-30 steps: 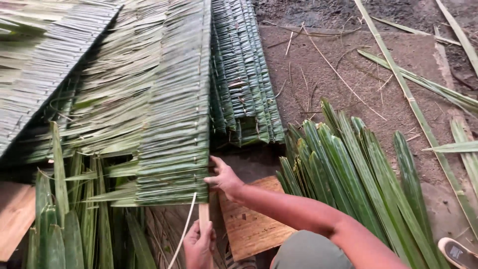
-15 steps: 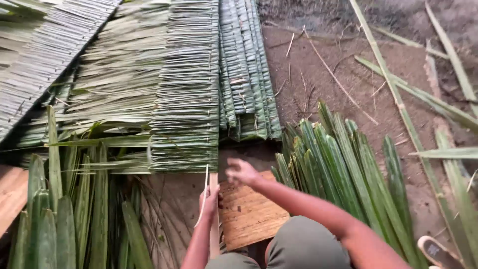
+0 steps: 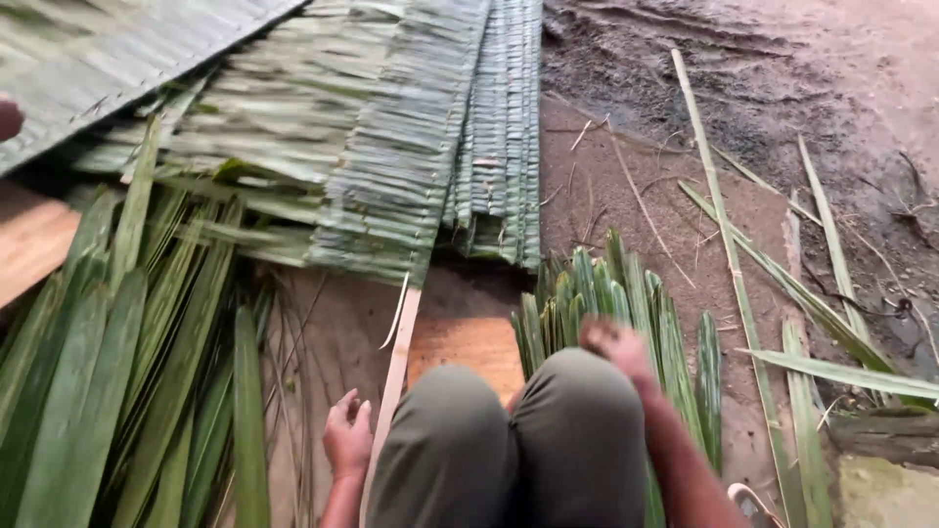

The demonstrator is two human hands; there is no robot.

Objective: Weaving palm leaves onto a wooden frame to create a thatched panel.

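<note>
Your left hand [image 3: 347, 433] hangs loosely curled, holding nothing, just beside the long pale wooden slat [image 3: 393, 376] that runs up into the woven green palm-leaf thatch panel [image 3: 406, 171] on the brown dirt ground [image 3: 626, 166]. Your right hand [image 3: 614, 344] is blurred above the bundle of fresh green palm leaves [image 3: 626, 298]; I cannot tell its grip.

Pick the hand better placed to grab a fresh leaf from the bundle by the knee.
Right. The right hand hovers blurred over the leaf bundle at the right knee. The left hand sits open beside the wooden slat, across both knees from the bundle.
</note>
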